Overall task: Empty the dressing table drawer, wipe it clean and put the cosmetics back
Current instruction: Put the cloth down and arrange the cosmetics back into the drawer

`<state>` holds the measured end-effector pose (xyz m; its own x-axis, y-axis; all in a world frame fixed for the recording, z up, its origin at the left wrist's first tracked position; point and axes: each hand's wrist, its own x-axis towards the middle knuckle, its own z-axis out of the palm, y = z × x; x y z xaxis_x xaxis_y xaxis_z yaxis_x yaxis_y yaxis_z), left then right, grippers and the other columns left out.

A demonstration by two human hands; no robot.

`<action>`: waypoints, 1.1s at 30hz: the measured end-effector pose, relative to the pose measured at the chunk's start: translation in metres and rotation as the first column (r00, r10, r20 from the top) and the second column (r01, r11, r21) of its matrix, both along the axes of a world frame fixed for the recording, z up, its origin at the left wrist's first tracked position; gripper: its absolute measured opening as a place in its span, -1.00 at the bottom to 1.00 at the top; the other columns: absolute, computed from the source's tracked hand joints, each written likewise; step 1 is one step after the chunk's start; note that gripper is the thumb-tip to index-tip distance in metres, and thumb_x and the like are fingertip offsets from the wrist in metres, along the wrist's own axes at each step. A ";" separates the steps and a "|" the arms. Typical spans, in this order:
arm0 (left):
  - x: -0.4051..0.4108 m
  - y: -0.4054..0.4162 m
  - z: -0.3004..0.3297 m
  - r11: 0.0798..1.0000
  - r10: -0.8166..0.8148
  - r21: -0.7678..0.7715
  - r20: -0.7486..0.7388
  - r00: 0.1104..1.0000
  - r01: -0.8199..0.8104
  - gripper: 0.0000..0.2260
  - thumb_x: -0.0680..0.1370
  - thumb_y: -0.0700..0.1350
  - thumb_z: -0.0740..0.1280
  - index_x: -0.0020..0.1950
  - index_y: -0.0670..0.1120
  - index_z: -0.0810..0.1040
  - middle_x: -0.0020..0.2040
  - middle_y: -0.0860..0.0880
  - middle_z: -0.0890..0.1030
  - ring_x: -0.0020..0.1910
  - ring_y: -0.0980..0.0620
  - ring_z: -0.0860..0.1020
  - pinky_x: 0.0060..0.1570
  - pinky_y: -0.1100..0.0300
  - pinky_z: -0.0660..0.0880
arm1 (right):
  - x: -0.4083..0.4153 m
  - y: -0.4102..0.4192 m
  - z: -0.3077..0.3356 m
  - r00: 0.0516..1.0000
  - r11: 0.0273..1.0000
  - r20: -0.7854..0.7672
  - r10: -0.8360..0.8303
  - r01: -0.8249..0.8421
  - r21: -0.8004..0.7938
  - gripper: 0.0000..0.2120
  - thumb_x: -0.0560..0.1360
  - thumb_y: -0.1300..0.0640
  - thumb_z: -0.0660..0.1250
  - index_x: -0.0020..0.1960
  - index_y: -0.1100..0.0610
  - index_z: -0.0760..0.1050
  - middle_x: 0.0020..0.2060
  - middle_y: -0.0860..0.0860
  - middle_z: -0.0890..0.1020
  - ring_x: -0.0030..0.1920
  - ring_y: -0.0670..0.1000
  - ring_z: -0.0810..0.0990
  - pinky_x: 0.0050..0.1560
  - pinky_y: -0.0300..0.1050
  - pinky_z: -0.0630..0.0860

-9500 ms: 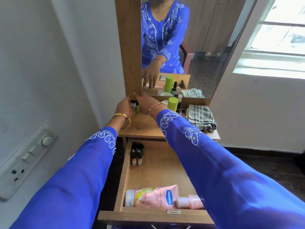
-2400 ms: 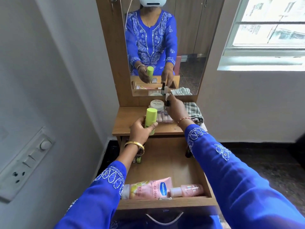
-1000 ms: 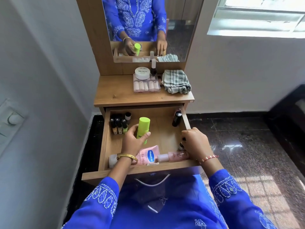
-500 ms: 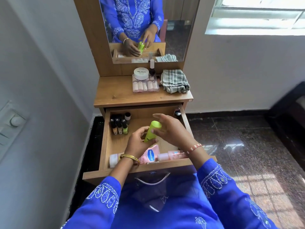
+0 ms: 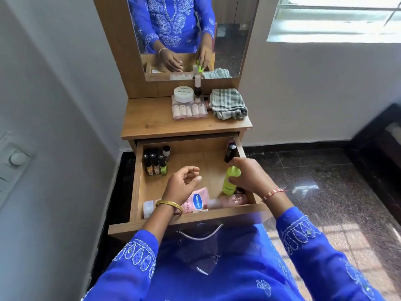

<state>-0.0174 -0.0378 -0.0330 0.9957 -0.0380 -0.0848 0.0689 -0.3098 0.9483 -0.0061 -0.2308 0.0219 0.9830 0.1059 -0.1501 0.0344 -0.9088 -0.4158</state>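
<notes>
- Passing from the left hand (image 5: 184,184) to the right hand (image 5: 249,178), the lime-green cylindrical plastic bottle (image 5: 230,181) is now travelling toward the right side of the open wooden drawer (image 5: 138,185).
- Right-hand fingers are curling round the bottle's upper half, clamped on it; the left hand is hovering over the drawer's middle, fingers loosely bent and apart, holding nothing.
- That bottle is standing nearly upright, long axis vertical, cap end pointing up and leaning slightly toward the far side, its base just above the pink capped bottle (image 5: 227,200) lying along the near wall.
- To my eye she is setting it down, so keeping it plumb and lowering the base onto bare wood beside the right wall, not onto the pink bottle, should stop it toppling.
- On the tabletop, a round white jar (image 5: 183,94) is sitting on a clear case, with a striped folded cloth (image 5: 229,103) to its right.
</notes>
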 end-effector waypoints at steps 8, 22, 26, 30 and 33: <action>-0.001 0.001 0.000 0.995 0.020 0.097 0.041 0.999 -0.024 -0.86 0.51 -0.23 0.31 0.04 -0.09 0.57 -0.05 -0.03 0.62 -0.03 0.09 0.56 -0.10 0.49 0.45 | -0.007 0.009 -0.008 0.996 0.993 -0.020 0.092 -0.094 -0.075 -0.65 0.40 0.24 0.34 0.18 0.13 0.50 0.13 0.10 0.55 0.13 0.11 0.53 0.08 -0.14 0.45; 0.007 0.002 0.017 0.994 0.106 -0.028 0.071 0.992 -0.104 -0.80 0.51 -0.25 0.29 -0.13 0.07 0.54 -0.08 -0.12 0.65 -0.01 -0.08 0.60 0.04 0.06 0.56 | 0.026 0.031 0.023 0.980 0.994 0.169 0.101 -0.105 0.013 -0.75 0.44 0.06 0.38 -0.02 0.24 0.54 -0.04 0.14 0.57 -0.03 0.12 0.56 -0.02 -0.08 0.47; 0.032 0.005 0.043 0.987 0.155 -0.049 0.112 0.981 -0.151 -0.86 0.52 -0.27 0.28 -0.07 -0.05 0.56 -0.09 -0.13 0.64 -0.01 -0.10 0.60 0.05 0.05 0.54 | 0.061 0.047 0.042 0.962 0.983 0.272 0.031 -0.078 0.164 -0.80 0.46 0.13 0.36 0.03 0.20 0.58 0.00 0.11 0.62 0.01 0.08 0.57 0.06 -0.09 0.51; 0.064 0.012 0.069 0.979 0.202 -0.046 0.167 0.965 -0.197 -0.87 0.52 -0.25 0.28 -0.05 -0.06 0.56 -0.06 -0.14 0.65 0.00 -0.09 0.61 0.06 0.03 0.55 | 0.096 0.067 0.057 0.959 0.991 0.281 0.044 -0.077 0.108 -0.76 0.49 0.15 0.29 0.12 0.19 0.55 0.09 0.11 0.61 0.11 0.09 0.55 0.12 -0.12 0.44; 0.085 0.016 0.083 0.972 0.227 0.006 0.212 0.950 -0.234 -0.88 0.52 -0.24 0.28 0.00 -0.11 0.58 -0.08 -0.09 0.63 -0.04 -0.05 0.59 0.03 0.08 0.55 | 0.111 0.081 0.059 0.954 0.994 0.280 0.104 -0.112 0.014 -0.70 0.50 0.19 0.23 0.21 0.19 0.51 0.21 0.12 0.56 0.21 0.11 0.51 0.21 -0.11 0.40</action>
<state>0.0677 -0.0214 0.0499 0.9725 0.1942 0.1284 -0.0566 -0.3378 0.9395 0.1051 -0.1499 0.0810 0.9678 0.2137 0.1331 0.2498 -0.8809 -0.4019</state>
